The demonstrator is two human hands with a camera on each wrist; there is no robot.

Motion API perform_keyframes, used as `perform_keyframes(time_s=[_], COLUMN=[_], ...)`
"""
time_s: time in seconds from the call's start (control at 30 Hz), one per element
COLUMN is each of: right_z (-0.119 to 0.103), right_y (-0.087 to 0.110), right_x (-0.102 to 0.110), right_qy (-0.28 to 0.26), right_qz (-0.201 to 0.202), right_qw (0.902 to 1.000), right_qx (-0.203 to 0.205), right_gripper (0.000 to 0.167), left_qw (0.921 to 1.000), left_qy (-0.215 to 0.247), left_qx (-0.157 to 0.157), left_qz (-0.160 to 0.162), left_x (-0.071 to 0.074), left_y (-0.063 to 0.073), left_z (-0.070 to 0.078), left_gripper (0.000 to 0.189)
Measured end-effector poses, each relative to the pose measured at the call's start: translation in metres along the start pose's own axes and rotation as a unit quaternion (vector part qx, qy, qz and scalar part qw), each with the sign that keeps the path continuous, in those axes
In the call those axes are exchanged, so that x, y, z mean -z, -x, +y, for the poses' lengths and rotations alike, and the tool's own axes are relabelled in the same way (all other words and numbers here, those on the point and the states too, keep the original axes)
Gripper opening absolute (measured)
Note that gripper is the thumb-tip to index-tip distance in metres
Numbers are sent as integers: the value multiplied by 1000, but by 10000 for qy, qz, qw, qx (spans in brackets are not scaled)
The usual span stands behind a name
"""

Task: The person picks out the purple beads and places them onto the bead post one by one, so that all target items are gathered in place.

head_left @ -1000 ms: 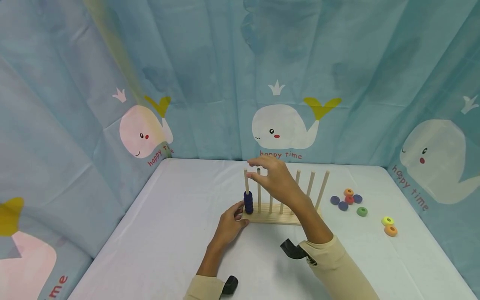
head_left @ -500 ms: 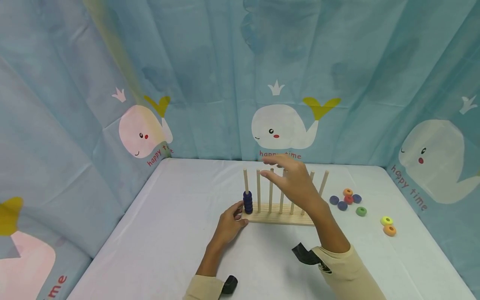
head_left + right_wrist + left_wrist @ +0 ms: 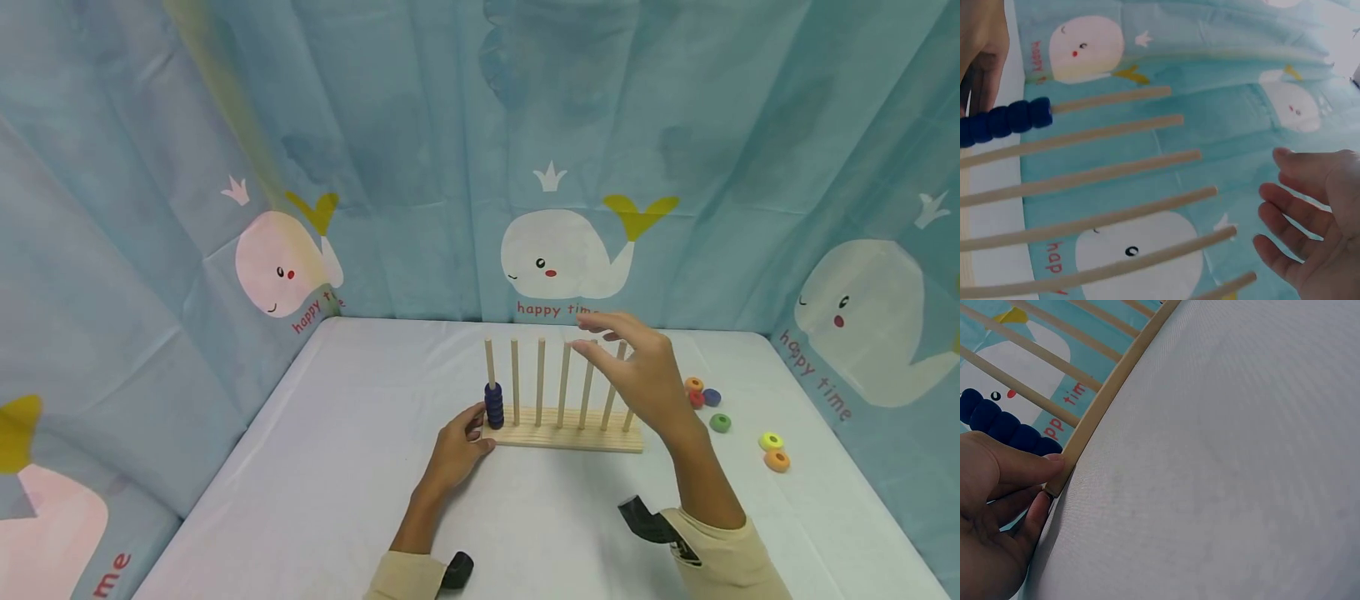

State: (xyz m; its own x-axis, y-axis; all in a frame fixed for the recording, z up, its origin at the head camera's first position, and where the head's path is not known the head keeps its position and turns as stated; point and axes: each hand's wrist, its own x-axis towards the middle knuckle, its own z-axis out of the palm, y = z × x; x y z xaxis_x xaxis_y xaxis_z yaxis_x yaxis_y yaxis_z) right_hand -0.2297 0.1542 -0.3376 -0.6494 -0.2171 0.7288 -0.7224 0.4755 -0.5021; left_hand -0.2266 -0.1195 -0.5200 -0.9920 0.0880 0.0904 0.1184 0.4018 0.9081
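Note:
A wooden peg stand [image 3: 585, 439] with several upright rods stands mid-table. Dark blue beads [image 3: 493, 406] are stacked on its leftmost rod; the other rods carry none. My left hand [image 3: 457, 454] pinches the left end of the base between thumb and fingers, and the left wrist view shows the thumb [image 3: 1035, 464] against the base's corner, beside the beads. In the air over the right-hand rods is my right hand [image 3: 645, 371], thumb and fingers spread apart with nothing between them. From the right wrist the palm [image 3: 1329, 250] appears beyond the rod tips.
To the right of the stand lie loose beads: orange [image 3: 694, 384], red [image 3: 696, 400], blue [image 3: 712, 397] and green [image 3: 720, 422]. Further right are a yellow bead [image 3: 771, 442] and another orange bead [image 3: 777, 461]. A blue whale-print curtain [image 3: 420, 250] surrounds the white table [image 3: 360, 467].
My right hand has moved right along the rod tops, away from the leftmost rod, with its fingers still apart. My left hand has stayed on the base's left end.

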Motion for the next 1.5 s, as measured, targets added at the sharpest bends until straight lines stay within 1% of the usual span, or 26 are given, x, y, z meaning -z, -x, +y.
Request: perform_keyframes(time_s=[0.1, 0.17, 0.33, 0.43, 0.6, 0.73, 0.9, 1.13, 1.23, 1.33, 1.37, 1.5], right_z=[5, 7, 14, 19, 29, 36, 46, 57, 62, 68, 70, 79], right_y=[5, 9, 17, 23, 32, 40, 48, 54, 55, 58, 58, 62], right_x=[9, 16, 30, 38, 49, 56, 61, 65, 66, 68, 68, 70], right_qy=[-31, 24, 277, 385, 328, 393, 617, 715, 755, 795, 797, 840], right_qz=[198, 316, 520, 608, 758, 838, 904, 1035, 1032, 1023, 1016, 1021], right_qw=[9998, 9994, 9968, 9947, 9919, 9874, 9811, 9781, 9761, 9739, 9732, 9699], right_qx=[-57, -122, -534, -732, -968, -1283, -1598, -1656, -1756, -1866, -1901, -2044], right_gripper=[36, 35, 33, 33, 36, 37, 35, 32, 33, 35, 35, 37], left_qw=[10000, 10000, 9999, 9999, 10000, 10000, 10000, 10000, 9999, 10000, 9999, 9999], left_qy=[4, 8, 20, 12, 2, -4, -30, -52, -69, -72, -71, -90], left_qx=[-24, 16, 124, 119, 93, 58, 44, 49, 108, 56, 88, 59], left_qz=[-5, -5, -6, -1, -4, 7, -7, -18, -23, -22, -16, -8], left_x=[0, 0, 1, 1, 0, 0, 1, -1, -1, 0, 0, 0], left_y=[0, 0, 1, 1, 1, 1, 1, 0, 0, 0, 0, 0], left_z=[-1, -1, 0, -1, -2, -2, -2, -1, 0, -1, -1, -1], left_gripper=[63, 64, 64, 64, 64, 64, 64, 64, 64, 64, 64, 64])
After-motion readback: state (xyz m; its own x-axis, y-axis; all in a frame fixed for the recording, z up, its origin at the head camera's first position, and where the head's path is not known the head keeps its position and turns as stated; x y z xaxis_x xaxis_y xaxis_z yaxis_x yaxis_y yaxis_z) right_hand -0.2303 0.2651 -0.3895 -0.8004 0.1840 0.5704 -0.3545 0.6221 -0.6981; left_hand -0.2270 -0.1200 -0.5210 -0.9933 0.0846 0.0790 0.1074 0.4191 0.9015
